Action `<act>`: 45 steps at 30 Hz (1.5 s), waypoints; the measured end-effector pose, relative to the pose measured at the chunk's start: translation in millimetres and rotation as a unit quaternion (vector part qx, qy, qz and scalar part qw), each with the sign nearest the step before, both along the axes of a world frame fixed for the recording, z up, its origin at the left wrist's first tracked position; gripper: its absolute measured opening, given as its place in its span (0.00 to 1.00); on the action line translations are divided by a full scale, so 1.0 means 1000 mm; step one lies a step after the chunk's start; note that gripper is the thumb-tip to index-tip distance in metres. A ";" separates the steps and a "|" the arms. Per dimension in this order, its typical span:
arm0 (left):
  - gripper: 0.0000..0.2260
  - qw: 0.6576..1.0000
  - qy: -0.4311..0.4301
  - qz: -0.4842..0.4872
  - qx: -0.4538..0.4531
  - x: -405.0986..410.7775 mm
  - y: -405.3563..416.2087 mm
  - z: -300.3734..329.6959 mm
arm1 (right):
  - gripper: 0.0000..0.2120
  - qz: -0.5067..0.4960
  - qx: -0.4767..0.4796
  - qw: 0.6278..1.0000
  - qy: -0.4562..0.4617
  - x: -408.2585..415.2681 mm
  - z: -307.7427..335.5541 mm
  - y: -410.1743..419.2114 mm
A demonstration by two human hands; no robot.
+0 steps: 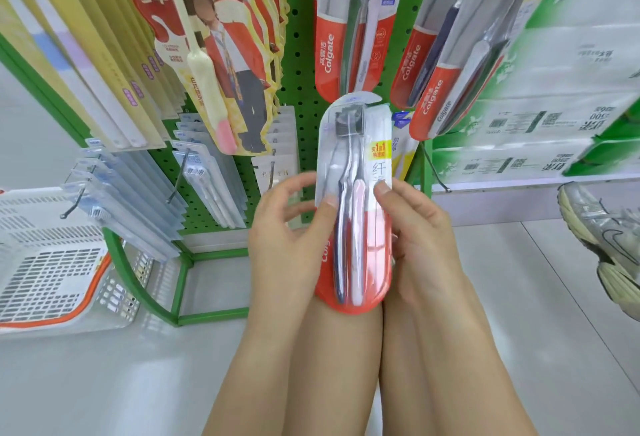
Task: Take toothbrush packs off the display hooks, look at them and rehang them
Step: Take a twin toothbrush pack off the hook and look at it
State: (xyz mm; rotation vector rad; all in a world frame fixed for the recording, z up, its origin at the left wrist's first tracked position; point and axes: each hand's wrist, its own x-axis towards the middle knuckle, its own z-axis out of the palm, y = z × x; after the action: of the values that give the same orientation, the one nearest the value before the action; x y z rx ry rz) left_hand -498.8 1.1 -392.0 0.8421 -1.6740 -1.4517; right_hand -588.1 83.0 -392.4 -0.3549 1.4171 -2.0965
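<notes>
Item: twin toothbrush pack (pixel 353 193), red-and-clear blister card, two brushes side by side under the plastic, heads up. It is being held off the hooks, upright, in front of the green pegboard (pixel 301 65), between both hands. Left hand (pixel 294 231) is forming one side of the grip: thumb pressing on the pack's front at the left edge, fingers partly spread behind and beside it. Right hand (pixel 415 228) is forming the other side: thumb pinching the front at the right edge, fingers curling behind the card. Both thumbs are sitting at about mid-height of the pack; the hang tab is standing clear above the grip, the red foot of the card below it. Just above the grip, hung packs (pixel 349 30) of the same brand are waiting on their hooks; up and to the left of it, a tall pink-and-cream pack (pixel 207 65) is hanging; low to the left, clear packs (pixel 207 186) are sitting on angled hooks (pixel 178 179). A white basket (pixel 48 262) is lying far left of the grip, a shoe (pixel 602 245) far right. Handling, as judged: light; card stiff but bendable, blister smooth and likely slippery, prone to denting if squeezed. Best held by the flat card edges, as now, keeping the tab hole free for rehanging. The step in hand appears to be the looking-over.
</notes>
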 end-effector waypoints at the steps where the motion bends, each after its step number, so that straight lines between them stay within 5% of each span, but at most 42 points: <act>1: 0.09 1.000 -0.020 -0.007 -0.023 0.002 0.002 -0.001 | 0.08 0.001 0.003 1.000 0.012 0.001 0.001 0.000; 4: 0.11 0.995 -0.066 -0.027 -0.066 0.007 0.007 -0.002 | 0.08 0.014 0.007 1.000 0.022 0.003 0.003 0.000; 9: 0.22 0.995 -0.053 -0.086 0.009 0.008 0.014 0.005 | 0.10 0.006 -0.002 1.000 0.011 0.003 0.005 -0.001; 13: 0.15 0.990 -0.022 -0.128 0.050 0.010 0.012 0.011 | 0.11 0.032 0.002 0.998 0.053 0.004 0.005 0.000; 19: 0.08 0.960 0.073 -0.129 0.236 0.018 0.005 0.013 | 0.24 -0.017 -0.011 0.999 0.033 -0.001 -0.001 -0.005; 27: 0.12 0.938 0.061 -0.159 0.303 0.016 0.008 0.006 | 0.09 0.007 -0.023 0.999 0.027 -0.003 -0.001 0.000; 34: 0.15 0.936 0.062 -0.160 0.308 0.017 0.005 0.005 | 0.09 -0.004 -0.035 0.999 0.035 -0.004 -0.004 -0.002; 38: 0.15 0.944 0.076 -0.153 0.282 0.017 0.006 0.007 | 0.20 -0.128 -0.012 0.983 0.128 -0.001 -0.005 -0.006; 41: 0.14 0.951 0.100 -0.167 0.240 0.016 0.008 0.008 | 0.15 -0.193 -0.007 0.960 0.203 0.004 -0.004 -0.007; 45: 0.19 0.977 0.106 -0.160 0.097 0.008 0.013 0.014 | 0.12 -0.128 0.027 0.962 0.240 0.008 0.009 -0.011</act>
State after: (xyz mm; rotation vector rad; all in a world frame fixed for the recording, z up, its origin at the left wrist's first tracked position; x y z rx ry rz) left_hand -490.4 14.0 -378.4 0.5090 -1.5740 -1.8799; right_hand -579.8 71.6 -383.6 -0.7309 1.8785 -2.2680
